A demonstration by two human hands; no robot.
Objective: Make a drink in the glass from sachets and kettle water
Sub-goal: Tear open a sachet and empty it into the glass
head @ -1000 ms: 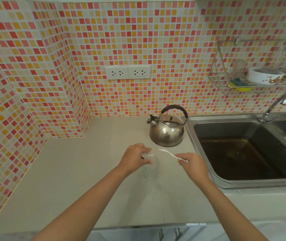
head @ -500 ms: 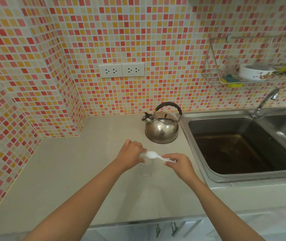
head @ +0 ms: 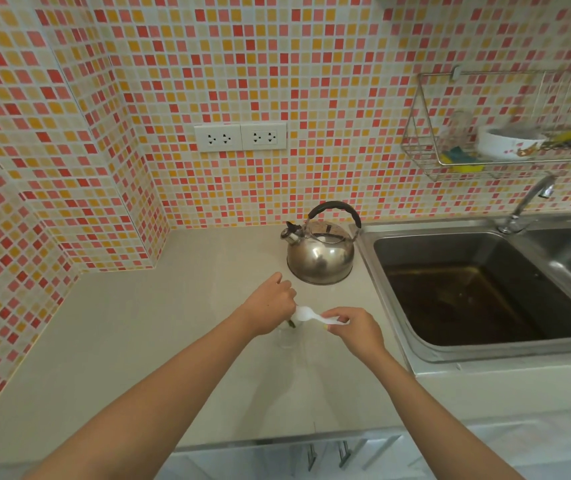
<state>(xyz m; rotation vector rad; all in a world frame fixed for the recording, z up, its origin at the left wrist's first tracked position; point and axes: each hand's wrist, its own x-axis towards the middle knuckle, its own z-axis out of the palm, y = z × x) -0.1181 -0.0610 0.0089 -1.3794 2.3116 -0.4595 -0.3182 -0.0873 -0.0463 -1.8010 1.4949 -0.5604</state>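
Note:
A clear glass stands on the beige counter in front of the steel kettle, which has a black handle. My left hand is curled over the glass's rim and hides most of its top. A small dark greenish bit shows inside the glass just under my fingers. My right hand pinches the handle of a white plastic spoon. The spoon lies level above the glass, its bowl touching my left fingers. No sachet is plainly visible.
A steel sink with a tap lies to the right of the kettle. A wire rack on the tiled wall holds a bowl and sponges. Two wall sockets sit above the counter, and cabinet handles show below its front edge.
My right hand has brought the spoon leftward, so its bowl now sits over the glass against my left fingers. My left hand stays on the glass. The view has shifted slightly.

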